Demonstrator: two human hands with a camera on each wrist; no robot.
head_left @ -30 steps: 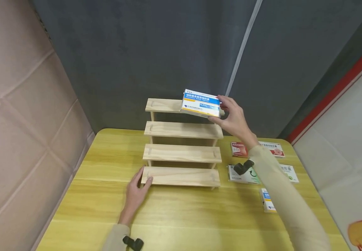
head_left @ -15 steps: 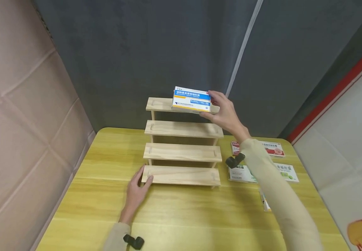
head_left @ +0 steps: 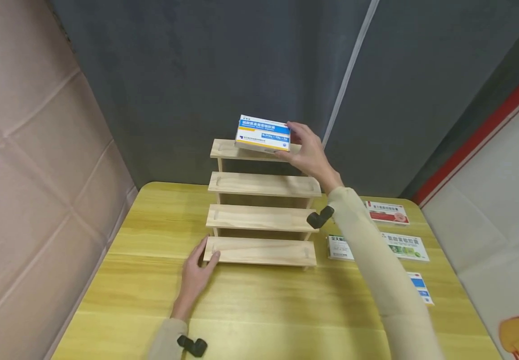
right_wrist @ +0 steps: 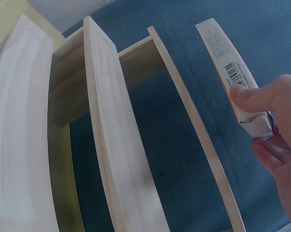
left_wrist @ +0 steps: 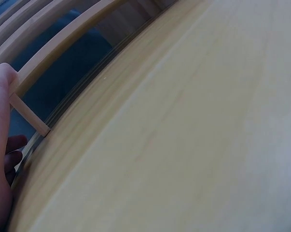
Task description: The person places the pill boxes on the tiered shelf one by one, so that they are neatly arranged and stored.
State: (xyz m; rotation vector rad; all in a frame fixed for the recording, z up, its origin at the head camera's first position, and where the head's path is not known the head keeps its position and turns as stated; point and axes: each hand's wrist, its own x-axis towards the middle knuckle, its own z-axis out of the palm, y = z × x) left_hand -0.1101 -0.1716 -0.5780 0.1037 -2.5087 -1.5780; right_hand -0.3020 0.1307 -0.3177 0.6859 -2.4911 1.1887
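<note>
My right hand [head_left: 310, 156] pinches the right end of a white, blue and orange medicine box [head_left: 263, 134], thumb along its lower edge. In the head view the box overlaps the top step of a pale wooden four-tier display rack [head_left: 261, 251]. The right wrist view shows the box [right_wrist: 227, 67] raised beyond the top board [right_wrist: 193, 116], with dark curtain visible between them. My left hand [head_left: 195, 276] grips the left end of the rack's lowest step. Its thumb [left_wrist: 4, 77] lies against the board's front edge, with curled fingers lower down at the side.
To the rack's right on the yellow wood-grain table [head_left: 259, 310] lie a red-and-white box [head_left: 387, 213], two green-and-white boxes, one at the right [head_left: 405, 247], and a blue-and-white box [head_left: 420, 288]. My right sleeve covers part of them. A dark curtain [head_left: 196, 75] hangs behind.
My right hand has carried the medicine box leftward and slightly up, along the top step. My left hand has stayed on the lowest step.
</note>
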